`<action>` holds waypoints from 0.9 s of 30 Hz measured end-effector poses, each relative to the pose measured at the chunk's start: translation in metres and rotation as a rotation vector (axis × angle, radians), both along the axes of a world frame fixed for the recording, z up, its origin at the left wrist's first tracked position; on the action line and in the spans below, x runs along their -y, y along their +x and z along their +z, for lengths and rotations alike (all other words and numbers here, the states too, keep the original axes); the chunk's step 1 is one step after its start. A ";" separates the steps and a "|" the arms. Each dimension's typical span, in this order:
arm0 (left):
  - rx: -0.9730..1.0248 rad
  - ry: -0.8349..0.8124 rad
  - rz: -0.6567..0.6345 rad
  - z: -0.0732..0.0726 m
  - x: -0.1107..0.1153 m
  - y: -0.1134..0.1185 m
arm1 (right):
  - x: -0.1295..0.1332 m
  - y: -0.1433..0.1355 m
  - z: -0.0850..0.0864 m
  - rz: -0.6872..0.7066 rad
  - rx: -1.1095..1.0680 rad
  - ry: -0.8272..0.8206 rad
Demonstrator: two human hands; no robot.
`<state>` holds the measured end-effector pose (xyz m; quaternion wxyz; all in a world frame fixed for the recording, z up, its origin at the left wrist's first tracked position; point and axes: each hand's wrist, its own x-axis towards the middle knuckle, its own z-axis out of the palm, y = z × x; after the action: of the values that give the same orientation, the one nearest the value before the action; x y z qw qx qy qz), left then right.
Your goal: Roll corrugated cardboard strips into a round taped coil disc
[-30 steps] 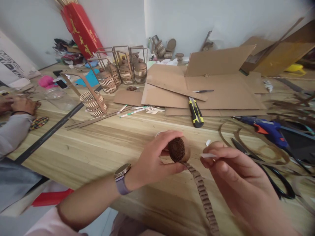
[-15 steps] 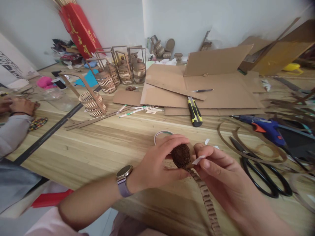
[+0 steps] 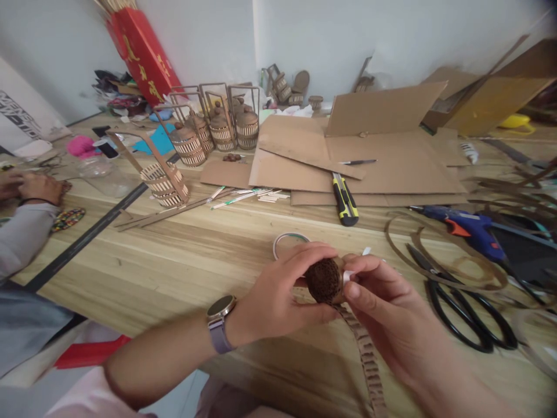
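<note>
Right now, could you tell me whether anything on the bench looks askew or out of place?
One basket leans over, its frame tilted, while the three behind stand upright. Otherwise it is ordinary clutter.

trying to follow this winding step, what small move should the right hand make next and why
Probably press the white tape piece flat onto the cardboard roll. The right hand has it pinched at the roll's side, the left hand grips the roll, and the ridged strip hangs loose below, so the wound end seems unfixed.
</note>
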<state>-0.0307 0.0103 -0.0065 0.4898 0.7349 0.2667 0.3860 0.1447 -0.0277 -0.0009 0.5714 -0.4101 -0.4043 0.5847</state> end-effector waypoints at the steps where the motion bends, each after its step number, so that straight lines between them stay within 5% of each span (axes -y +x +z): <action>1: -0.004 0.005 0.000 0.000 0.000 0.000 | -0.001 0.001 -0.001 -0.011 0.038 0.051; 7: -0.045 0.034 -0.002 0.000 0.001 -0.002 | -0.007 0.006 -0.002 -0.048 0.305 0.298; 15: -0.049 0.214 -0.021 0.001 -0.002 -0.002 | -0.006 0.011 0.000 -0.042 0.375 0.274; 22: -0.066 0.046 0.000 0.000 0.002 0.000 | 0.000 0.012 0.008 -0.194 0.693 0.514; 27: -0.048 0.043 -0.004 0.000 0.005 -0.001 | 0.004 0.011 0.004 -0.198 0.687 0.509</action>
<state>-0.0317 0.0057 -0.0070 0.4681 0.7547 0.2686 0.3731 0.1553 -0.0313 0.0031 0.5399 -0.4636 -0.6608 0.2385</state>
